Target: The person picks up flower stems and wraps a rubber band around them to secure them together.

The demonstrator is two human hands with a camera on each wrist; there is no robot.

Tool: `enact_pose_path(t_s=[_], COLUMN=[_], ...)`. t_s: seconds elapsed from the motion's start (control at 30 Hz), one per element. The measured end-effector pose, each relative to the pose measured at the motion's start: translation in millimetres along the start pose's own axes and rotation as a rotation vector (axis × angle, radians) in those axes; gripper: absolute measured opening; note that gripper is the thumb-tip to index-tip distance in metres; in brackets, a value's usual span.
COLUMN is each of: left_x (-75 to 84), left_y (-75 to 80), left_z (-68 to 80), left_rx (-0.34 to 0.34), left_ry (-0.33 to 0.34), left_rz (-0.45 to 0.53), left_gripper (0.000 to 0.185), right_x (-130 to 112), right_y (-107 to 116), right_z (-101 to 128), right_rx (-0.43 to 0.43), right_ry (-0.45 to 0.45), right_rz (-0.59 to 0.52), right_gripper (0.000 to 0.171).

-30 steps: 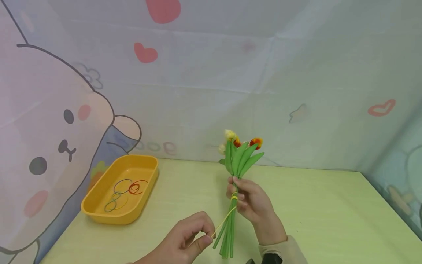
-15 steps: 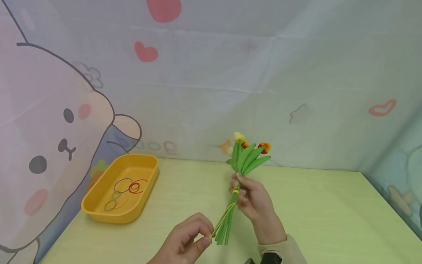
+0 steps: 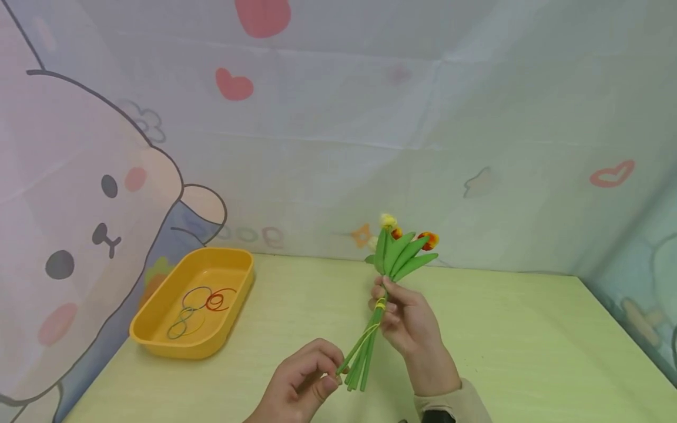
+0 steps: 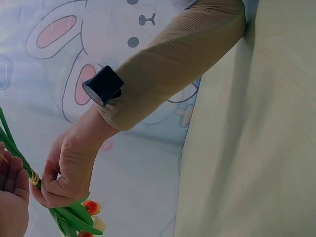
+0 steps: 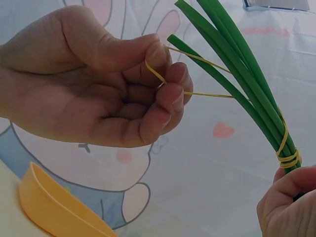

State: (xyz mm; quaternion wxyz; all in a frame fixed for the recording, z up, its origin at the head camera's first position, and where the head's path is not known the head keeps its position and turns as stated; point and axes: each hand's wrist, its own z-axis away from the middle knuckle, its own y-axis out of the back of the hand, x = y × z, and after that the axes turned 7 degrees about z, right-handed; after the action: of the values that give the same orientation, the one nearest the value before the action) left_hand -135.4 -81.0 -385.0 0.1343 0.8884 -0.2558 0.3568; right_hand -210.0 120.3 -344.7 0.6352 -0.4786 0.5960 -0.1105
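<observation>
A bunch of artificial tulips [image 3: 394, 255], with yellow and orange-red heads, tilts over the table. My right hand [image 3: 415, 338] grips its green stems [image 3: 365, 358] just below the leaves. Under those fingers a yellow rubber band [image 5: 289, 159] is wound round the stems. Its free loop stretches to my left hand [image 5: 113, 84], pinched between thumb and forefinger and spread by the fingers. One stem's cut end lies close to the left fingertips, between the two strands of the loop. The left wrist view shows my right hand [image 4: 69, 170] above orange tulip heads [image 4: 91, 207].
A yellow tray [image 3: 140, 329] stands at the table's left, holding several loose rubber bands [image 3: 215, 301] in red, blue, green and yellow. The pale table [image 3: 518, 352] ends against a printed cloth backdrop [image 3: 338, 117] with a cartoon animal and hearts.
The tulips have shifted slightly right, their stem ends rising and coming nearer my left hand. The band, earlier one visible line, now shows as two strands. My left hand stays nearly in place.
</observation>
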Motion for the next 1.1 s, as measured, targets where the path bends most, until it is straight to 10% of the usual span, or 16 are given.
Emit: enact_pose_path(t_s=[1.1], left_x=[-21.3], left_y=[9.9], left_z=[-7.0], left_rx=[0.066], left_ry=[0.025], left_rz=[0.051], left_gripper=[0.005], right_x=[27.4], right_y=[-12.8], right_z=[1.5], right_rx=[-0.062], right_ry=[-0.122], right_rz=[0.474], right_gripper=[0.011])
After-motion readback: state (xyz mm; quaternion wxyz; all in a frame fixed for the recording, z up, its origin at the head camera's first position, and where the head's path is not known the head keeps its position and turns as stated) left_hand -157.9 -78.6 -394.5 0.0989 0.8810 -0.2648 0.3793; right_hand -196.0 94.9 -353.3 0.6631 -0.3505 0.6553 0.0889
